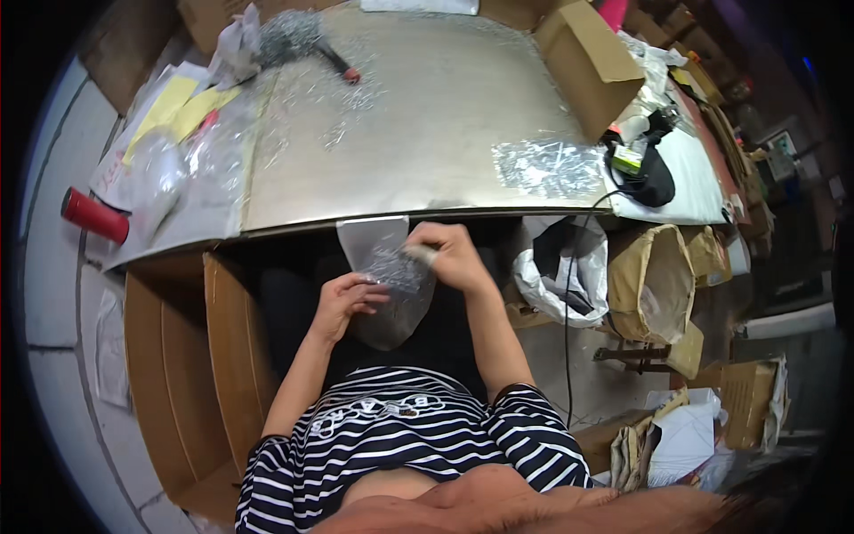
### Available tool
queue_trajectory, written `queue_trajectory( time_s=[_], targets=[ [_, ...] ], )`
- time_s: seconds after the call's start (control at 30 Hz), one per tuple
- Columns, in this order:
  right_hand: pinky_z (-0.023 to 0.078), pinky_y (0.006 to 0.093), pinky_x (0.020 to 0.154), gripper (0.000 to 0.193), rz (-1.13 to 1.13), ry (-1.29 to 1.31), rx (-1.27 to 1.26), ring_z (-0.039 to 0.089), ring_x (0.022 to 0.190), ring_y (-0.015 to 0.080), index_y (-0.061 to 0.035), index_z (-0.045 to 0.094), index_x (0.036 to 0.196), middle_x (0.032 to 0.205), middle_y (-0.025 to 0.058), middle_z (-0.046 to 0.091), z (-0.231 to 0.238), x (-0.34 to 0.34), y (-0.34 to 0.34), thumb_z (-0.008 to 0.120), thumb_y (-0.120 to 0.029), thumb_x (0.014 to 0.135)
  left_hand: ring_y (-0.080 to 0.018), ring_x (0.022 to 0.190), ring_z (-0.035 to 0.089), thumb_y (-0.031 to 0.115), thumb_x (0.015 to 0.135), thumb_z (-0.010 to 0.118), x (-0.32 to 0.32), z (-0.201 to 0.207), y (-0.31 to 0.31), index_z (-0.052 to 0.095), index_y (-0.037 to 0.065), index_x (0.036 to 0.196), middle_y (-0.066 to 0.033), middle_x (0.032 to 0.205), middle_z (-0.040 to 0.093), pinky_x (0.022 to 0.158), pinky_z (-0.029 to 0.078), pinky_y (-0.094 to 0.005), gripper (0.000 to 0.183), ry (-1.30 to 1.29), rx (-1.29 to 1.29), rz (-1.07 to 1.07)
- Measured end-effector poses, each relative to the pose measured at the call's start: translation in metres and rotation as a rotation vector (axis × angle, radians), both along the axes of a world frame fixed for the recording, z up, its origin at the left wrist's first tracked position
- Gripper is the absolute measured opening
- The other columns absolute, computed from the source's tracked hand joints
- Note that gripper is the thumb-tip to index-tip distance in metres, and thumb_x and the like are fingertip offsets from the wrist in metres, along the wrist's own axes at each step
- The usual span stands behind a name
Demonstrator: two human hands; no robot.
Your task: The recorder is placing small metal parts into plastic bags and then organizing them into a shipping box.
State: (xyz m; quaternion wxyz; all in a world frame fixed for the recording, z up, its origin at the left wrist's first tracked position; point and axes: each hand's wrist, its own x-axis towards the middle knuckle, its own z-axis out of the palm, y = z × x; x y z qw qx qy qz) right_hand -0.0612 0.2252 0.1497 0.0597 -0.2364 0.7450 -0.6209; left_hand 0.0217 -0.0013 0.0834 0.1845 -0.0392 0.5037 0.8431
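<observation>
Seemingly midway, pinching clear plastic [394, 269] in the right fingers [433, 234], cannot tell whether also gripping with the left fingers [357, 295], with a shiny heap [547, 166] on the tabletop [418, 116] perhaps remaining.

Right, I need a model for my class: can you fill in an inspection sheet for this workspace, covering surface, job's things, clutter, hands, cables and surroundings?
Surface: metallic-looking tabletop, plastic shreds scattered at left.
Job's things: crinkled clear plastic, with a white panel at its far end.
Clutter: red cylinder and yellow papers at left; open cardboard box at far right.
Hands: left hand touches the plastic; right hand appears to pinch it.
Cables: one dark cable hangs past the table's right front.
Surroundings: open carton at left; brown paper sack at right.
</observation>
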Motion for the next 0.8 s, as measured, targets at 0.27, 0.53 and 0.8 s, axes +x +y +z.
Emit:
queue_trajectory(
  time_s=[0.27,0.53,0.8],
  targets=[
    [0.046,0.0427,0.07,0.012,-0.839,0.42,0.388,0.059,0.081,0.0384,-0.0023,0.061,0.086,0.082,0.0188,0.061,-0.018,-0.079,0.073,0.054,0.0,0.076,-0.0227,0.091,0.07,0.019,0.095,0.056,0.007,-0.015,-0.016,0.062,-0.003,0.109,-0.0181,0.104,0.069,0.073,0.056,-0.0263,0.027,-0.033,-0.042,-0.011],
    [0.044,0.0436,0.092,0.031,-1.077,0.715,0.784,0.055,0.105,0.0382,0.0006,0.061,0.113,0.11,0.0204,0.06,0.005,-0.081,0.096,0.067,-0.015,0.087,-0.019,0.09,0.065,0.013,0.089,0.062,-0.086,0.06,-0.043,0.062,-0.004,0.112,-0.0137,0.1,0.069,0.082,0.051,-0.0305,0.028,0.374,-0.815,0.505],
    [0.047,0.0364,0.091,0.022,-0.552,0.505,0.32,0.06,0.104,0.0313,0.0015,0.063,0.105,0.11,0.016,0.062,0.007,-0.038,-0.007,0.063,0.003,0.083,-0.0443,0.12,0.05,0.019,0.087,0.051,-0.262,0.051,-0.17,0.06,-0.008,0.116,-0.03,0.127,0.054,0.112,0.026,-0.0469,0.04,-0.076,-1.498,0.781]
  ],
)
